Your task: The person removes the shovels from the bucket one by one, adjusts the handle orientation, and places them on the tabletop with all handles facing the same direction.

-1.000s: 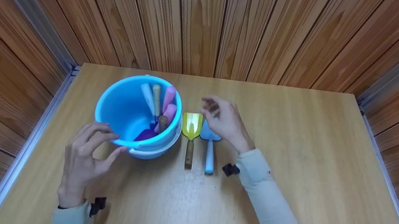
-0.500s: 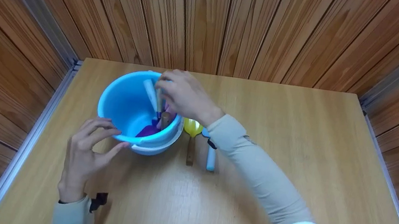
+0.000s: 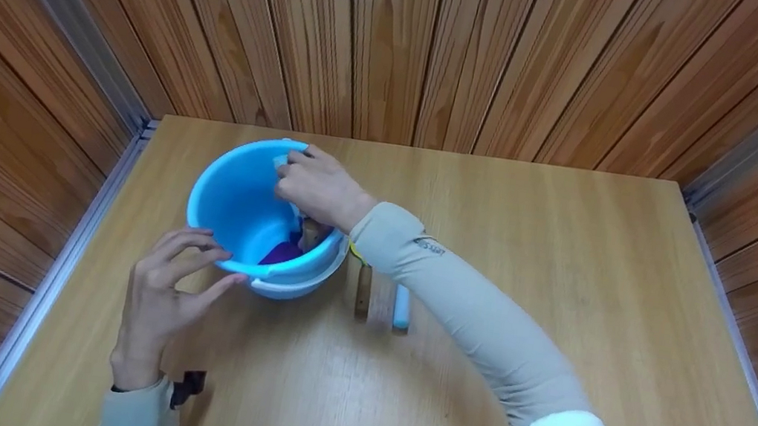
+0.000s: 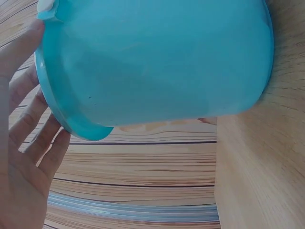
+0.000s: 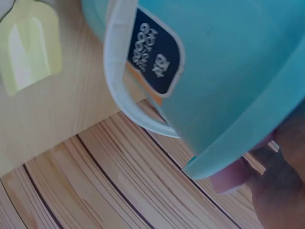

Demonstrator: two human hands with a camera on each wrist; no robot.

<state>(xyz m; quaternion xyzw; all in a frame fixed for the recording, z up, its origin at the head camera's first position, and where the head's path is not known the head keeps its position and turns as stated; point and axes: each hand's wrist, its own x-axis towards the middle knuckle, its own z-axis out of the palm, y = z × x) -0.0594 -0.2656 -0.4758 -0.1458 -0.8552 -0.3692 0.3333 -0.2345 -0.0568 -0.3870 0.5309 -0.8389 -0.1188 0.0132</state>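
Note:
A light blue bucket (image 3: 235, 169) stands at the left of the wooden table. My left hand (image 3: 164, 294) lightly holds its near rim, thumb outside and fingertips at the edge. My right hand (image 3: 319, 185) reaches over the far right rim with bent fingers, covering most of the tool handles inside. The tip of a blue handle (image 3: 280, 161) shows beside its fingers, a brown wooden handle (image 3: 312, 233) below it, and a purple scoop blade (image 3: 281, 252) lower down. In the right wrist view a pink handle end (image 5: 229, 177) sticks past the rim. My right fingertips are hidden; I cannot tell whether they grip a handle.
Right of the bucket lie a yellow shovel (image 5: 31, 45) with a wooden handle (image 3: 363, 292) and a shovel with a blue handle (image 3: 402, 307), both partly under my right sleeve (image 3: 473, 287). The bucket's white carrying handle (image 5: 114, 76) hangs down. Wood-panelled walls (image 3: 393, 42) surround the table (image 3: 563, 286).
My right hand has moved left from above the loose shovels into the bucket, over the tool handles. My left hand stays at the rim.

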